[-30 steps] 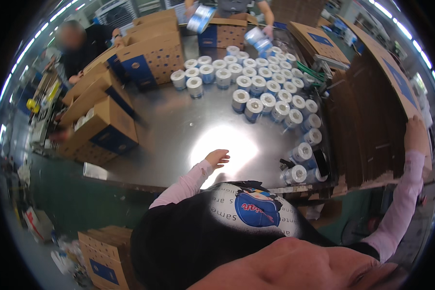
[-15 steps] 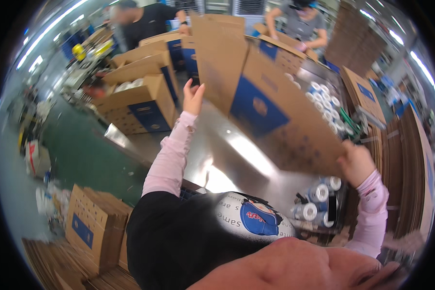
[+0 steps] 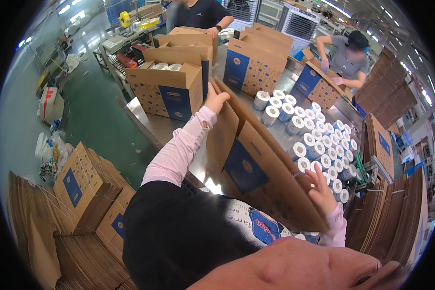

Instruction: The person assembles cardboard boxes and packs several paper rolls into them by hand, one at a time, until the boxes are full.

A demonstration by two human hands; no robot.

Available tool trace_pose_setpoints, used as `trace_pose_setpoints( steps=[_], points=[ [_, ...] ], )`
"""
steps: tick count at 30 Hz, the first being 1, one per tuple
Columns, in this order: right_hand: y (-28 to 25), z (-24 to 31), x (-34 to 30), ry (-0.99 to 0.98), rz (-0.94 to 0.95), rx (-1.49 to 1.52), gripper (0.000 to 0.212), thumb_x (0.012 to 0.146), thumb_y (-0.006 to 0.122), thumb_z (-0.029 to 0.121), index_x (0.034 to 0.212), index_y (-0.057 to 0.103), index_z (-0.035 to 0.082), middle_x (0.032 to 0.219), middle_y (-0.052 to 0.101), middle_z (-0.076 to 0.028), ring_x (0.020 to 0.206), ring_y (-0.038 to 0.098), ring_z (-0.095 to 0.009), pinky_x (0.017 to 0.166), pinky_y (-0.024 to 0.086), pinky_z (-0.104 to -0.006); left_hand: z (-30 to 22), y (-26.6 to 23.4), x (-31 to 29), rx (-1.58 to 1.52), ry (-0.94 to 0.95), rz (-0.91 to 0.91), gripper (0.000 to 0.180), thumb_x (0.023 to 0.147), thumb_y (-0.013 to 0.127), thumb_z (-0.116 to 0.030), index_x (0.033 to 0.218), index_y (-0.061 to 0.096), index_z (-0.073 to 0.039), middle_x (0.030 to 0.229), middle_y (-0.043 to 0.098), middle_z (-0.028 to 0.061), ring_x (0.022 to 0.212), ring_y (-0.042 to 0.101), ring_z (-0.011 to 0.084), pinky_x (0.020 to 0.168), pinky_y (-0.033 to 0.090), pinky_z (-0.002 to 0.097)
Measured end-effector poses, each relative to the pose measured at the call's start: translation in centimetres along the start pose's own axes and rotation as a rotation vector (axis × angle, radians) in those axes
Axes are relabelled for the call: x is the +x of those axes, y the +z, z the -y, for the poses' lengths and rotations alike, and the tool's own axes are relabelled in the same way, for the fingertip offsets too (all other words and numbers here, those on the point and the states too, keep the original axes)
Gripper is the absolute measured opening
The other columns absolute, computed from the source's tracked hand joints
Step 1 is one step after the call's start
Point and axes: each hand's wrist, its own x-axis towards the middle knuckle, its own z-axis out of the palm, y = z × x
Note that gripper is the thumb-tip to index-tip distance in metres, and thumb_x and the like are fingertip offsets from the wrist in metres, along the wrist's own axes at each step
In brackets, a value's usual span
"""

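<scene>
A partly opened cardboard box [image 3: 270,186], brown with a blue panel, stands tilted in front of my body above the metal table. My left hand [image 3: 216,100] grips its far upper edge, thumb and fingers closed around the flap. At the box's right end is my right hand [image 3: 323,192], its fingers spread and the palm against or very close to the cardboard edge; contact is hard to make out. Just beyond that hand, many white-topped blue rolls [image 3: 319,140] stand upright on the table.
Packed open cartons [image 3: 166,94] stand at the far left, and another carton [image 3: 256,65] farther back. Two co-workers, one in a black shirt [image 3: 200,15] and one in grey [image 3: 348,60], handle boxes opposite. Stacks of flat cardboard [image 3: 84,193] lie at left, others [image 3: 394,212] at right.
The box has swung down and nearer, its two sides now parting. My left hand has gone from open beside it to gripping its edge; my right hand has loosened, its fingers spreading.
</scene>
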Motion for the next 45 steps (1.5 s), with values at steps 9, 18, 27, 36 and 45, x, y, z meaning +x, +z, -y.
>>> trace_pose_setpoints(
  steps=[9,18,27,36,45],
  points=[
    [-3.6,2.5,-3.8,-0.017,-0.225,-1.079,0.036,0.080,0.048,0.002,0.110,0.067,0.008,0.073,0.064,-0.021,0.056,0.062,-0.033,0.057,0.051,-0.0409,-7.2,0.6,-5.8,0.168,-0.276,0.568,0.098,0.066,0.049,0.009,0.152,0.005,-0.010,0.115,0.052,0.0103,0.078,0.051,0.0123,0.059,0.044,0.0248],
    [-1.6,-6.4,9.1,0.479,-0.263,-1.496,0.024,0.091,0.049,0.020,0.097,0.070,0.012,0.089,0.068,-0.020,0.083,0.067,-0.036,0.076,0.054,-0.0428,-8.7,8.9,-6.2,1.359,0.101,1.409,0.089,0.075,0.063,-0.046,0.141,0.024,-0.001,0.118,0.058,0.0272,0.107,0.057,0.0398,0.093,0.044,0.0398],
    [-5.0,-2.5,4.5,-0.360,-0.527,-0.917,0.027,0.087,0.056,0.009,0.113,0.062,0.003,0.095,0.068,-0.013,0.090,0.066,-0.027,0.081,0.051,-0.0346,-13.6,9.6,-11.2,1.317,0.271,1.261,0.082,0.092,0.027,-0.065,0.085,0.068,0.006,0.093,0.066,0.0249,0.097,0.060,0.0398,0.090,0.045,0.0433],
    [-0.9,-3.3,-1.0,-0.215,-0.601,-1.534,0.083,0.073,0.071,0.028,0.141,0.032,-0.001,0.142,0.039,-0.021,0.134,0.034,-0.038,0.110,0.024,-0.0504,-1.0,8.4,-6.8,0.839,0.862,-0.057,0.045,0.088,0.055,-0.020,0.129,0.046,-0.004,0.127,0.049,0.0209,0.117,0.047,0.0366,0.103,0.035,0.0424],
    [-11.0,-15.2,-9.9,0.354,-0.826,-1.148,0.044,0.095,0.039,0.024,0.131,0.049,0.002,0.124,0.054,-0.022,0.114,0.050,-0.037,0.097,0.038,-0.0448,2.2,8.8,-12.8,0.293,-0.052,0.927,0.068,0.099,0.037,-0.045,0.146,0.022,0.002,0.154,0.019,0.0189,0.142,0.020,0.0238,0.112,0.025,0.0365]
  ],
)
